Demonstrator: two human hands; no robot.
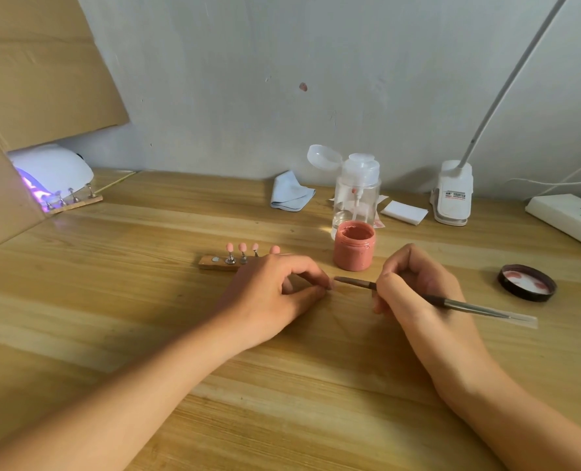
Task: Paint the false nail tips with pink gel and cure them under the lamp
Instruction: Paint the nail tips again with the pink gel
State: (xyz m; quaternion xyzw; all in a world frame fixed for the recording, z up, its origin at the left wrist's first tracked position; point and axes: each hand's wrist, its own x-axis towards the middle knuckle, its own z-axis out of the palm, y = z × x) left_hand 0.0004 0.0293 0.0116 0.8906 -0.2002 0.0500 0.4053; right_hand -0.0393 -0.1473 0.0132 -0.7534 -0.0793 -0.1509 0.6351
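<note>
I see a pale wooden table [112, 300] that runs back to a grey wall [248, 79]. Cardboard [27, 79] leans at far left over the curing lamp [54, 168], which glows violet. The label on the desk-lamp clamp [452, 195] is too small for me to read.

The false nail tips [242, 247] stand pink on a wooden strip [214, 263], just behind the left hand [275, 294]. Its thumb and forefinger are pressed together — what is between them I cannot tell. The right hand [418, 290] pinches the brush [452, 302], whose tip is just beside those fingers. The gel jar [353, 246] stands open behind the hands — its lid [526, 283] lies well apart to the right. A power strip [564, 219] sits at the right edge of the table.
</note>
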